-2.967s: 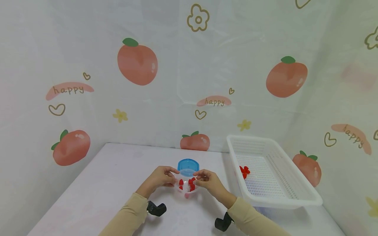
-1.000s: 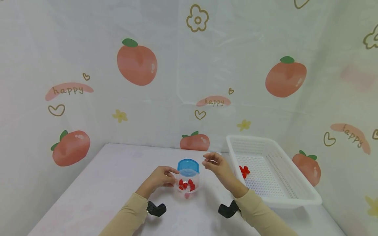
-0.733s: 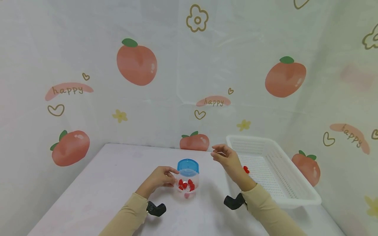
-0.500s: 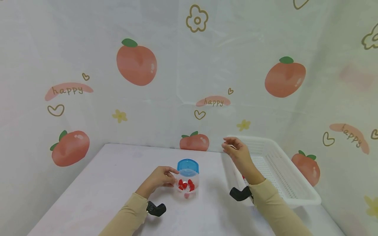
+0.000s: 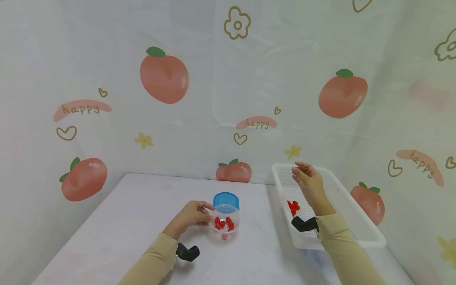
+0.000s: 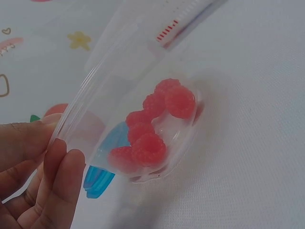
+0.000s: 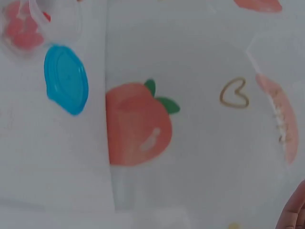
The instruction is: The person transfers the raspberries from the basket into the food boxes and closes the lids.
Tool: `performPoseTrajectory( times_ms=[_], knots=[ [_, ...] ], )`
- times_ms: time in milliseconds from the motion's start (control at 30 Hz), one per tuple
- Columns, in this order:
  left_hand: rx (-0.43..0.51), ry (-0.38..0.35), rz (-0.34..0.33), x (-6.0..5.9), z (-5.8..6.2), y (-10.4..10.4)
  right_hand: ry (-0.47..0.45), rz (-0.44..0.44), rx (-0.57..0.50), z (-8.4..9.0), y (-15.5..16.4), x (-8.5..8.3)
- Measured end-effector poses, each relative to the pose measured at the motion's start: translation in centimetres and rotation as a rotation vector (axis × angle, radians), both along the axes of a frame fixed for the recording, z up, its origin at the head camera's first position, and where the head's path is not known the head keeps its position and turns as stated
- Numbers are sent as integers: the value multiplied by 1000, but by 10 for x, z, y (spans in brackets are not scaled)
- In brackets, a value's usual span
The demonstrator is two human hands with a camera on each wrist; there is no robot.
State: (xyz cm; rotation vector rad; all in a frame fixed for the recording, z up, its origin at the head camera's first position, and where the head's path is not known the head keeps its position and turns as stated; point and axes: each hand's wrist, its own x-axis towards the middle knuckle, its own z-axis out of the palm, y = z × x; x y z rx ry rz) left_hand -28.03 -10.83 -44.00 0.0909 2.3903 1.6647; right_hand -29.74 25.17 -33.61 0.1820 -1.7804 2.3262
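A small clear container [image 5: 225, 226] with several red raspberries [image 5: 223, 224] stands on the white table. My left hand [image 5: 204, 215] grips its left rim; in the left wrist view my fingers [image 6: 58, 177] pinch the container [image 6: 119, 105] and the raspberries [image 6: 153, 129] lie at its bottom. A blue lid [image 5: 226, 200] lies just behind it, and the lid [image 7: 66, 78] also shows in the right wrist view. My right hand [image 5: 299, 171] hovers over the white basket [image 5: 360, 233], fingers relaxed and holding nothing. A few red raspberries [image 5: 293, 206] lie in the basket.
The basket stands at the table's right side, close to the patterned wall. The wall sheet with peach prints [image 5: 164, 77] closes off the back and both sides. Bare table surface [image 5: 135, 213] lies left of the container.
My right hand left the container and travelled right and up, over the basket's rim, and now hangs above the basket. The left hand and the container stayed put.
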Motion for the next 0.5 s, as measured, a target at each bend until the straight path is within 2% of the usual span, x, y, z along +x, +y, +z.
performPoseTrajectory(
  times_ms=[167,500],
  knots=[
    [11,5,-8,-1,0,-1,-36,-53,11,-12,18,-11],
    [26,1,-18,-1,-1,-1,-182,-106,146,-34,47,-23]
  ],
)
